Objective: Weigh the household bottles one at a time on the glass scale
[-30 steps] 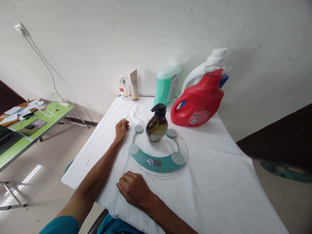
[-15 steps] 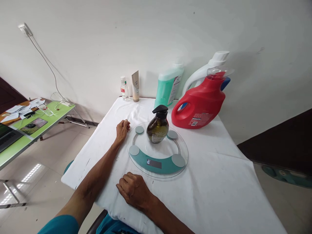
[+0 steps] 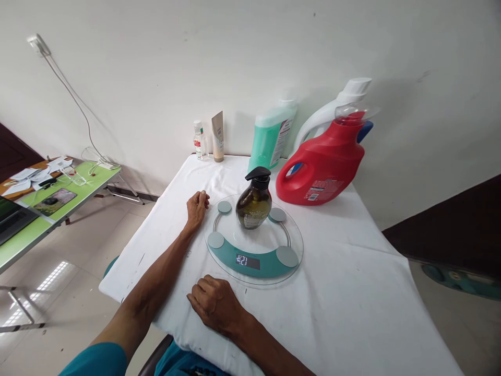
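A dark olive pump bottle (image 3: 253,209) with a black pump top stands upright on a round glass scale (image 3: 247,262). Lit digits show on the scale's display (image 3: 248,261), in its green front band. Left of the glass, my left hand (image 3: 197,208) rests on the white cloth with its fingers curled in and nothing visible in them. In front of the scale, my right hand (image 3: 215,305) lies closed in a loose fist, apart from the glass. Neither hand touches the bottle.
Along the wall stand a small clear bottle (image 3: 200,141), a beige tube (image 3: 218,137), a green liquid bottle (image 3: 268,137) and a white jug (image 3: 326,117). A red detergent jug (image 3: 324,167) is right of the scale. A green side table (image 3: 88,177) holds a laptop and papers.
Large digits have appeared on the scale's display, where only a small lit marking showed before. Both hands and the pump bottle have stayed in place; the view has shifted slightly.
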A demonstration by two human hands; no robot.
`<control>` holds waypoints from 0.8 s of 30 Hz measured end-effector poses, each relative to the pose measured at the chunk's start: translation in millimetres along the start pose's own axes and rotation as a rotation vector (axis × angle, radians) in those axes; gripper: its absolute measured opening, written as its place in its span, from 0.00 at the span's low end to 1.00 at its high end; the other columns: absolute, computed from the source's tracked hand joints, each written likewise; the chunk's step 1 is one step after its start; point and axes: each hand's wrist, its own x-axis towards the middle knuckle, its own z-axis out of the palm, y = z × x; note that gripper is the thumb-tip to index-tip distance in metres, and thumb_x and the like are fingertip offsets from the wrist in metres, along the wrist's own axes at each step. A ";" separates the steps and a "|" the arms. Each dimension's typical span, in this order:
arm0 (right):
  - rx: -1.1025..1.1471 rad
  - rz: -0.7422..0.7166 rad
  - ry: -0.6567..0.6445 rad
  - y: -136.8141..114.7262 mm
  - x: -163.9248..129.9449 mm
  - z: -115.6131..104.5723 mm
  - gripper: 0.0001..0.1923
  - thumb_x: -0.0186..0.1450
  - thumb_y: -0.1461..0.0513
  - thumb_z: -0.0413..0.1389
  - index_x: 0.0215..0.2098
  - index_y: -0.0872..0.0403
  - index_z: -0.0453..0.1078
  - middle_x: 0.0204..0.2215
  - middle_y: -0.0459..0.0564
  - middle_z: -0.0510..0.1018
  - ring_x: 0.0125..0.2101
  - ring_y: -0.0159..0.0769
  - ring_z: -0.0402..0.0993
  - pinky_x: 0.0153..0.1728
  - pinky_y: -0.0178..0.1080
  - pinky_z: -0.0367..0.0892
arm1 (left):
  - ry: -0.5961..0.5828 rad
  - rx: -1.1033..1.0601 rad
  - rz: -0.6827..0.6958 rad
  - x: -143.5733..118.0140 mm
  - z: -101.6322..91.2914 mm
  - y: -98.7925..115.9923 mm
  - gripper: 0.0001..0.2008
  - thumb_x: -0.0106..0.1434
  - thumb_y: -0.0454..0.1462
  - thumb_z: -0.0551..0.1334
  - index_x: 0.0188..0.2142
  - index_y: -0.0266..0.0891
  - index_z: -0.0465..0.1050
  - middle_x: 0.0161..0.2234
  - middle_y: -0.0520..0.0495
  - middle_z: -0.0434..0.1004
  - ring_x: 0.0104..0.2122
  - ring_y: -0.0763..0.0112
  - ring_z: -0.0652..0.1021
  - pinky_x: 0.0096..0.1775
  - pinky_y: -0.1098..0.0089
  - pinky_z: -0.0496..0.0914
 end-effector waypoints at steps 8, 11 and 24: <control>-0.017 -0.003 -0.023 -0.4 0.4 -1.6 0.15 0.67 0.65 0.58 0.24 0.53 0.63 0.22 0.44 0.71 0.24 0.32 0.66 0.24 0.40 0.45 | 0.114 0.291 0.189 -9.7 0.6 2.9 0.21 0.77 0.47 0.48 0.35 0.41 0.72 0.26 0.50 0.74 0.24 0.72 0.74 0.33 0.69 0.67; -0.014 -0.005 -0.006 -0.3 0.7 -1.0 0.14 0.68 0.65 0.59 0.24 0.53 0.64 0.22 0.44 0.71 0.24 0.32 0.66 0.24 0.40 0.45 | 0.130 0.430 0.316 -11.7 -1.7 -1.6 0.19 0.77 0.43 0.47 0.36 0.40 0.72 0.27 0.48 0.76 0.27 0.70 0.75 0.34 0.69 0.66; -0.014 0.013 -0.076 0.7 0.7 2.6 0.15 0.69 0.63 0.58 0.25 0.53 0.63 0.23 0.45 0.73 0.24 0.32 0.66 0.23 0.39 0.44 | 0.057 0.615 0.473 -16.2 -36.9 -3.5 0.17 0.75 0.43 0.51 0.37 0.41 0.75 0.32 0.44 0.79 0.30 0.67 0.76 0.36 0.69 0.63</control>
